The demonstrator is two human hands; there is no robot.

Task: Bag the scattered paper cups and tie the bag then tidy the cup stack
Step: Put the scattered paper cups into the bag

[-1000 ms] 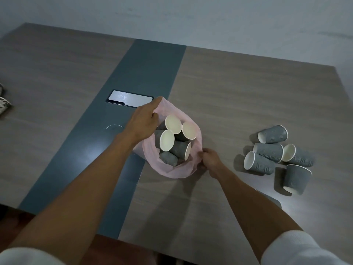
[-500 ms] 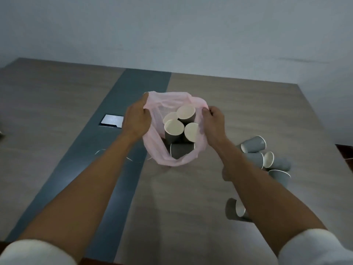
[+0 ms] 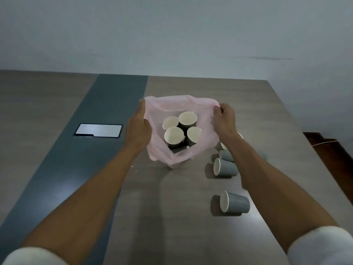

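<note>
Both hands hold the thin pink plastic bag by its rim, mouth stretched wide between them. At nine o'clock of the mouth the left hand has its fingers curled over the edge, pressed together on the film with the thumb side toward the camera. At three o'clock the right hand is pinching a gathered bit of rim, knuckles bunched. The bag's bottom seems to rest on the wood-grain table with a dark grey centre strip, though I cannot tell whether it is lifted slightly.

Inside the bag, four grey ribbed paper cups with cream-white interiors stand close together, mouths up; more may lie beneath them, but that is hidden.

Bagging looks partly done. At about four o'clock from the bag, a small cluster of loose cups lies tipped over, partly behind the right forearm, so their count is unclear. Another fallen cup lies apart at five o'clock, nearer the camera. These have yet to go in.

After that the bag must be tied, and no neat cup stack shows anywhere, so the tidying step appears untouched.

A flat silver rectangular plate sits in the dark strip at nine o'clock, well apart from the work.
</note>
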